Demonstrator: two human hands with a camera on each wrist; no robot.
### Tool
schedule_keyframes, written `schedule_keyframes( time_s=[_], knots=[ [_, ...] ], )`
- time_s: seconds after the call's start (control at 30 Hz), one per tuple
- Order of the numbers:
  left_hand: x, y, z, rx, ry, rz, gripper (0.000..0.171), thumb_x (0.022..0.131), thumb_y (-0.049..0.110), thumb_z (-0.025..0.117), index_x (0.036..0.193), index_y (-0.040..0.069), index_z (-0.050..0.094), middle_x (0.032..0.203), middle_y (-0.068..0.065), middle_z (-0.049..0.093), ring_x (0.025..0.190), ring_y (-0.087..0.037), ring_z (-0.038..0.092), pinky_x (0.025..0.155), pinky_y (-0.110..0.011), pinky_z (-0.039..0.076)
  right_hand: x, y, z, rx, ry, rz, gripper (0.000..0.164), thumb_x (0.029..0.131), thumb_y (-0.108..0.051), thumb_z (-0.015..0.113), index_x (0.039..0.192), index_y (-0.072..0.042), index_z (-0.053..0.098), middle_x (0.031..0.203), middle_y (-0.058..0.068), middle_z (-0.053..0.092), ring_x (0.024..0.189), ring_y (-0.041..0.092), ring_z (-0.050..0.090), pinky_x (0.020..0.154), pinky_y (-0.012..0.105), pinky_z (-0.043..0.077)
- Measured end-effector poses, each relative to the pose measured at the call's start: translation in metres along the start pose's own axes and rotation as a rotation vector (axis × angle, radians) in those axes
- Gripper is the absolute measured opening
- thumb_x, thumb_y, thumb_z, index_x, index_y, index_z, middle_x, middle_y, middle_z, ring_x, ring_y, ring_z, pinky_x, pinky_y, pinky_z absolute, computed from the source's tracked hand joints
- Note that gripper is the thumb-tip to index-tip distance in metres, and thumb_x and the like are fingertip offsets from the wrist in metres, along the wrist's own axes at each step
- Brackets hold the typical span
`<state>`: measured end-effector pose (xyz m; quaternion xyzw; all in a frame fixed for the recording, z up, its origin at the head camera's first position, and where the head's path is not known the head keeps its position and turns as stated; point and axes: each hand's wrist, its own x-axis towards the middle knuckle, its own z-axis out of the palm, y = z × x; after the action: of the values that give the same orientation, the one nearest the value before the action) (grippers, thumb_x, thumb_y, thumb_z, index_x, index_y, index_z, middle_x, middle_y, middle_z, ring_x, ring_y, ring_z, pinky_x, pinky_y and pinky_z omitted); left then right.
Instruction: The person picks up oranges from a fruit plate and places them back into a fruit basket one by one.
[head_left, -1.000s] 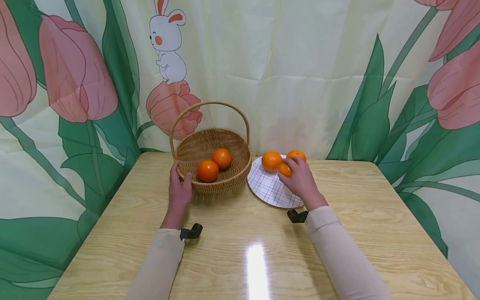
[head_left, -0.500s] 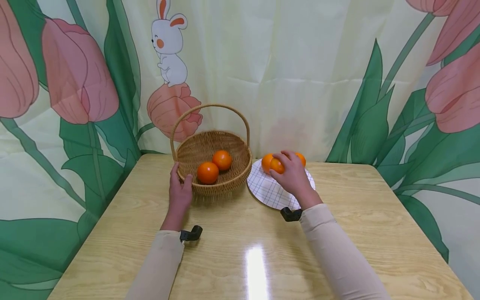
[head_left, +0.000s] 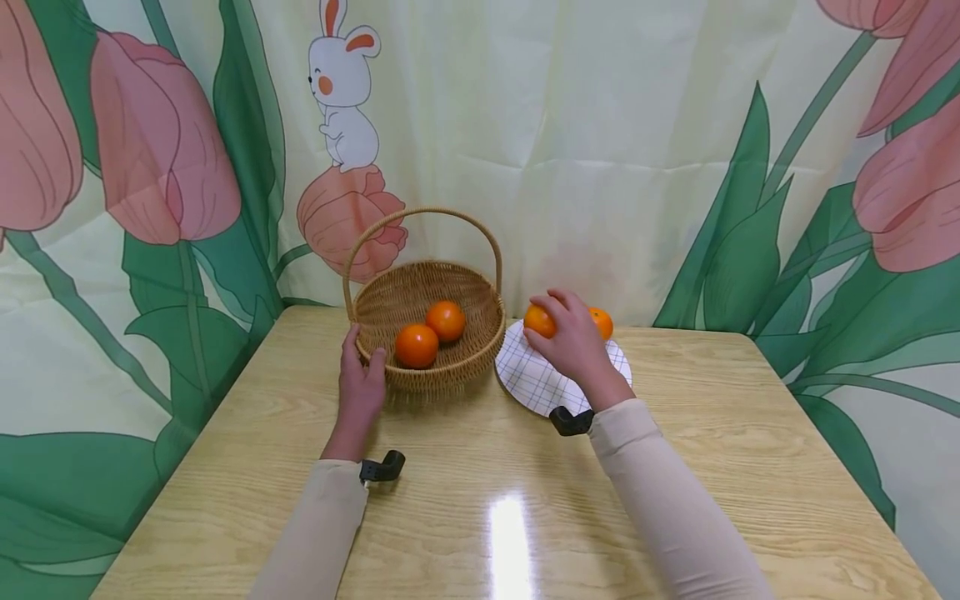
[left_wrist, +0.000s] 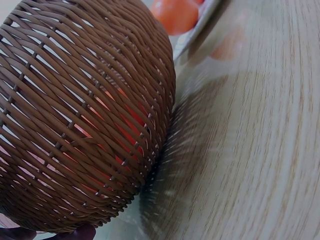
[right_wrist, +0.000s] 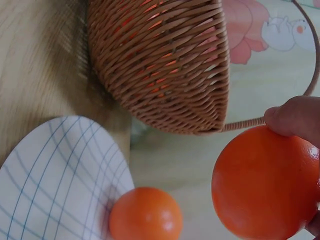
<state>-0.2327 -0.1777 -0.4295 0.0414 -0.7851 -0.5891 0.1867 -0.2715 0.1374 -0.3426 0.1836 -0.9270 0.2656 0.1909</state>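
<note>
My left hand (head_left: 362,387) grips the left front rim of a wicker basket (head_left: 472,358), thumb over the edge. Two oranges (head_left: 416,345) lie inside the basket, and their colour shows through the weave in both wrist views. My right hand (head_left: 577,337) holds another orange (right_wrist: 265,182) between thumb and fingers, raised above the white checked plate (head_left: 536,383). On the plate, one orange (head_left: 601,323) shows behind the hand. The right wrist view shows an orange (right_wrist: 145,215) at the plate's edge; in the head view the held one seems to cover it.
The basket's tall arched handle (head_left: 420,210) stands upright over its opening, on the right hand's left side. The wooden table (head_left: 450,467) ends at a curtain (head_left: 600,208) printed with tulips and a rabbit, close behind the basket and plate.
My right hand has lifted an orange off the plate and moved it left and slightly up. The left hand stays on the basket rim.
</note>
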Motion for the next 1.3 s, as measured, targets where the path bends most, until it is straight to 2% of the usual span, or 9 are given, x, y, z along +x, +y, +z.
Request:
schedule_keyframes(
  time_s=[0.3, 0.5, 0.63, 0.83, 1.03, 1.3],
  knots=[
    [0.001, -0.001, 0.0, -0.008, 0.001, -0.012, 0.063, 0.101, 0.024, 0.046, 0.155, 0.017, 0.015, 0.16, -0.009, 0.019, 0.146, -0.028, 0.025, 0.116, -0.049, 0.026, 0.01, -0.01, 0.0, -0.014, 0.017, -0.048, 0.046, 0.083, -0.028, 0.072, 0.126, -0.017, 0.062, 0.138, 0.015, 0.049, 0.126, 0.037, 0.045, 0.098, 0.052, 0.045],
    [-0.001, -0.001, -0.002, 0.014, 0.004, -0.04, 0.064, 0.1, 0.032, 0.045, 0.155, 0.019, 0.015, 0.16, -0.008, 0.019, 0.145, -0.03, 0.025, 0.116, -0.05, 0.027, 0.013, -0.016, 0.001, -0.014, -0.002, -0.067, 0.045, 0.084, -0.029, 0.071, 0.126, -0.016, 0.062, 0.137, 0.015, 0.048, 0.124, 0.037, 0.046, 0.095, 0.051, 0.048],
    [-0.001, -0.001, -0.003, 0.004, 0.005, -0.03, 0.064, 0.1, 0.034, 0.045, 0.155, 0.019, 0.014, 0.16, -0.007, 0.018, 0.145, -0.03, 0.026, 0.115, -0.051, 0.028, 0.017, -0.02, 0.0, -0.01, 0.003, -0.094, 0.045, 0.084, -0.028, 0.072, 0.126, -0.015, 0.062, 0.137, 0.015, 0.048, 0.124, 0.037, 0.046, 0.096, 0.051, 0.047],
    [0.001, -0.001, 0.0, -0.018, -0.012, -0.023, 0.065, 0.1, 0.034, 0.044, 0.155, 0.021, 0.013, 0.161, -0.007, 0.017, 0.145, -0.03, 0.026, 0.115, -0.05, 0.029, 0.022, -0.025, -0.004, -0.018, 0.007, -0.114, 0.045, 0.084, -0.027, 0.073, 0.126, -0.015, 0.062, 0.137, 0.015, 0.049, 0.124, 0.037, 0.046, 0.099, 0.051, 0.044],
    [0.001, 0.001, 0.001, -0.009, 0.003, -0.018, 0.064, 0.101, 0.03, 0.044, 0.155, 0.018, 0.014, 0.161, -0.009, 0.018, 0.145, -0.03, 0.025, 0.116, -0.049, 0.027, 0.026, -0.034, -0.003, 0.0, -0.026, -0.131, 0.046, 0.085, -0.029, 0.072, 0.127, -0.016, 0.061, 0.14, 0.014, 0.047, 0.126, 0.037, 0.046, 0.1, 0.051, 0.045],
    [-0.001, 0.002, -0.001, -0.007, -0.013, -0.049, 0.064, 0.101, 0.032, 0.044, 0.155, 0.021, 0.012, 0.16, -0.007, 0.018, 0.143, -0.028, 0.029, 0.113, -0.05, 0.032, 0.029, -0.041, 0.004, 0.01, -0.032, -0.145, 0.045, 0.085, -0.028, 0.072, 0.127, -0.015, 0.061, 0.139, 0.015, 0.048, 0.126, 0.037, 0.047, 0.099, 0.051, 0.046]
  ],
)
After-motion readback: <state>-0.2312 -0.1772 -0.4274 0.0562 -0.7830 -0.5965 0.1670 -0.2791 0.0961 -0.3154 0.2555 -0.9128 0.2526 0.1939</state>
